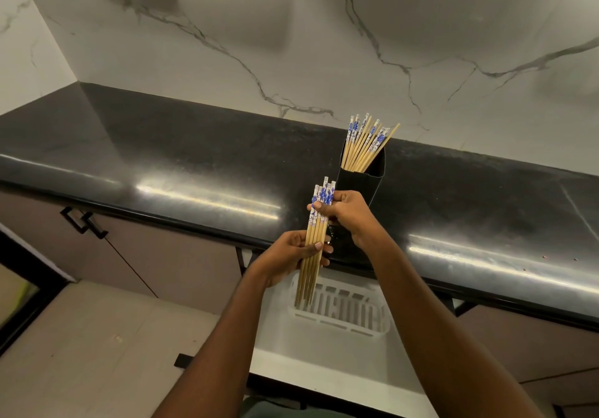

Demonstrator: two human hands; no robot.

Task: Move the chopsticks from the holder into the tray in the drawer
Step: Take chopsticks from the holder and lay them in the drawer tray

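Head view shows both hands gripping one bundle of chopsticks, slim bamboo sticks with blue-and-white patterned tops. The right hand pinches the patterned upper ends; the left hand closes around the plain middle. The bundle's long axis runs nearly upright, patterned ends up toward the holder, tapered tips down over the tray. That holder, a smooth black rectangular tube on the glossy black countertop, stands just behind the right hand and contains more chopsticks fanning up and rightward. Below the holder, the white slotted plastic tray sits in the open white drawer. Veined marble wall rises behind the holder.
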